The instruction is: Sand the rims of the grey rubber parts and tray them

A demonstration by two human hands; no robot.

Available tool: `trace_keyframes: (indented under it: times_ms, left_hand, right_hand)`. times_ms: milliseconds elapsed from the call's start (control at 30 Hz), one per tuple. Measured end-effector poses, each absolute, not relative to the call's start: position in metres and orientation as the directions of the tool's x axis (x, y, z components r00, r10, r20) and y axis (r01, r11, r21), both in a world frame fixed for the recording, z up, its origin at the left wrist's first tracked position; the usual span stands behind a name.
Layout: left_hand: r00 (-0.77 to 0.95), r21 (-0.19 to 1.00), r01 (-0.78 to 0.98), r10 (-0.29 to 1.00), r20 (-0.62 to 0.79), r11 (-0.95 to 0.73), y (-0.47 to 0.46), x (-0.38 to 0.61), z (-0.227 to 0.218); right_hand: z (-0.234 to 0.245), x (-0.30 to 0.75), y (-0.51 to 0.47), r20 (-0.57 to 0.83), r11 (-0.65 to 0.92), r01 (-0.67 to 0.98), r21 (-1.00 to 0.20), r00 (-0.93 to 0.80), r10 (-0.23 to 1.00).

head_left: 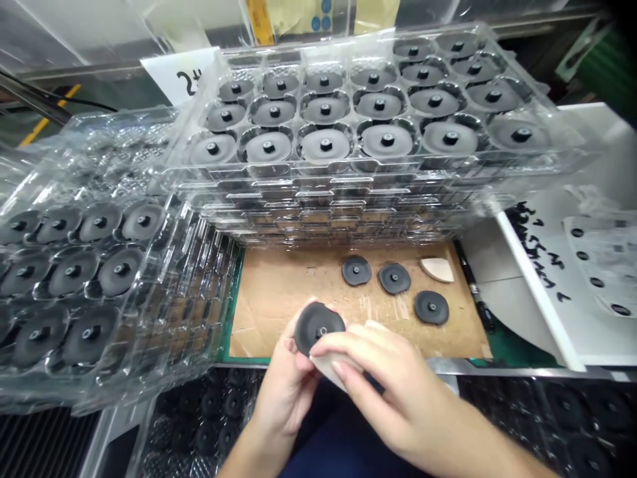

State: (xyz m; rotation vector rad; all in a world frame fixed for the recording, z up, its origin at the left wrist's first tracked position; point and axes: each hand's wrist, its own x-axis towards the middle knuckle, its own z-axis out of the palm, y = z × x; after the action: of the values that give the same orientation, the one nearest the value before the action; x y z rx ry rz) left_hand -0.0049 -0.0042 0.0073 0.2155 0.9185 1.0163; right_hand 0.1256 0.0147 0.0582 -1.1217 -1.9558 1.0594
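My left hand grips a dark grey round disc by its edge, its small raised centre post facing up. In my right hand a cream-coloured wedge-shaped pad is pinched between thumb and fingers. The pad lies against the near edge of the disc, partly covered by my fingers. Beyond my hands, similar dark discs lie on brown cardboard: one at the back, another beside it, a third nearer on the right. A second cream wedge rests behind that one.
Stacked clear plastic trays with rows of discs stand behind the cardboard sheet. More filled trays lean at the left. A black pen lies along the right edge, near a white box with handwriting. Further discs sit below the bench edge.
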Motion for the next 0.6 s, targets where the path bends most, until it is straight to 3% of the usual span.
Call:
trace_keyframes:
  times_ms: [67,133,200,300,400,467,533,600]
  left_hand:
    - [0.217,0.539,-0.629,0.793,-0.569,0.56,-0.003,-0.003,0.009]
    - [0.279,0.505,-0.63,0.779,-0.561,0.59,-0.002,-0.001,0.011]
    - [0.308,0.486,-0.642,0.78,-0.545,0.593,0.0,0.0,0.015]
    - [0.294,0.482,-0.649,0.778,-0.555,0.589,0.001,-0.003,0.018]
    - [0.34,0.453,-0.655,0.771,-0.539,0.605,0.0,-0.004,0.017]
    - [0.38,0.425,-0.659,0.762,-0.524,0.621,0.0,-0.003,0.017]
    - [0.42,0.415,-0.638,0.745,-0.518,0.649,0.0,-0.003,0.019]
    - [0.461,0.439,-0.594,0.732,-0.502,0.675,0.002,-0.003,0.021]
  right_hand:
    - [0.055,0.124,0.018,0.136,0.316,0.432,-0.845,-0.398,0.907]
    - [0.053,0.123,0.018,0.253,0.375,0.49,-0.787,-0.299,0.92]
    - [0.053,0.127,0.013,0.313,0.435,0.474,-0.765,-0.316,0.896]
    - [0.057,0.142,0.003,0.234,0.441,0.447,-0.778,-0.445,0.864]
    - [0.06,0.158,0.0,0.188,0.388,0.611,-0.69,-0.366,0.911]
    - [0.059,0.163,0.006,0.26,0.418,0.674,-0.609,-0.328,0.908]
    - [0.058,0.162,0.016,0.357,0.551,0.569,-0.61,-0.423,0.833]
    - [0.058,0.158,0.024,0.372,0.602,0.411,-0.684,-0.514,0.773]
